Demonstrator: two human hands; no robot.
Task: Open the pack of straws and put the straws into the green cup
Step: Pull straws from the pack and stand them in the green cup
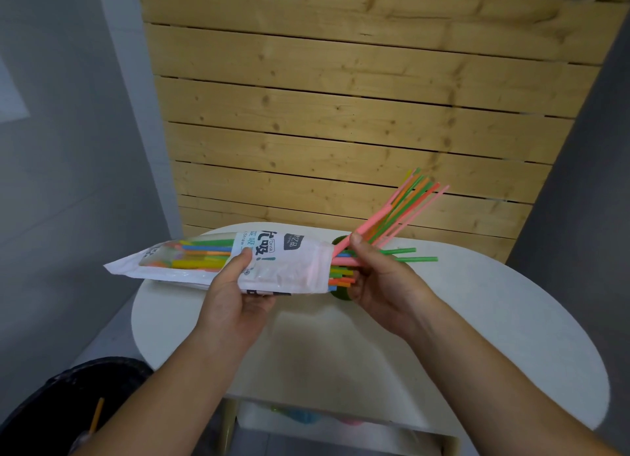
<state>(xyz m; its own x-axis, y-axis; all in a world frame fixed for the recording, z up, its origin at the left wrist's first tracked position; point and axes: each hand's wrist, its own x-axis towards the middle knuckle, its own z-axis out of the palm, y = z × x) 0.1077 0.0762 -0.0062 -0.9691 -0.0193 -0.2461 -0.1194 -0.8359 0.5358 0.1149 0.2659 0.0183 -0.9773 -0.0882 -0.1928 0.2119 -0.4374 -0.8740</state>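
White table (477, 319), green cup (342, 295) (pine-slat wall (341, 97))

Straws (399, 205) jut rightward from the pack (289, 264) — cup (342, 296) just behind them.

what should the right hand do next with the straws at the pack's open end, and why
Probably draw the pinched straws fully out of the pack, toward the green cup. The right hand grips them where they stick out of the open end, the left hand holds the pack, and the cup sits just behind the right hand.
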